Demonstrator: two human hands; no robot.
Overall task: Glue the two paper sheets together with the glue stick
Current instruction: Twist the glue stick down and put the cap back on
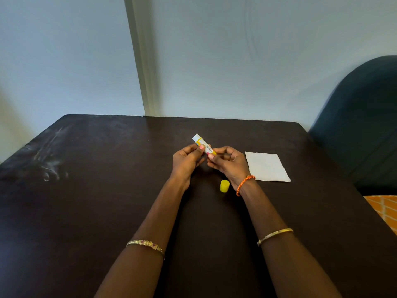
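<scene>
The glue stick (pixel 204 145) was held up over the middle of the dark table (pixel 107 190), between both hands. Its long axis ran from about four o'clock at the base to ten o'clock at the tip, the uncapped white end pointing up and away toward the far wall. The left hand (pixel 187 160) pinched the barrel near its middle, thumb on the near side. The right hand (pixel 227 162) had its thumb and fingertips curled round the base end (probably on the twist knob, though the knob itself was hidden under the fingers). Neither hand was free.

The yellow cap (pixel 224 186) stood on the table at six o'clock from the stick, just inside the right wrist and its orange braided bracelet (pixel 245 184), so the cap was already off.

The white paper (pixel 267 167) lay flat at about three to four o'clock from the stick, just beyond the right hand and apart from it. Only one sheet outline could be made out; whether a second lay under it could not be told.

The step in hand looked like winding the glue out. The coming move would turn on this: the paper lay to the right, nearer the right hand, while the glue tip pointed the opposite way, so the stick would need turning over and carrying rightward before any glue could touch paper.

A dark blue chair back (pixel 361 117) stood at the table's right edge.
</scene>
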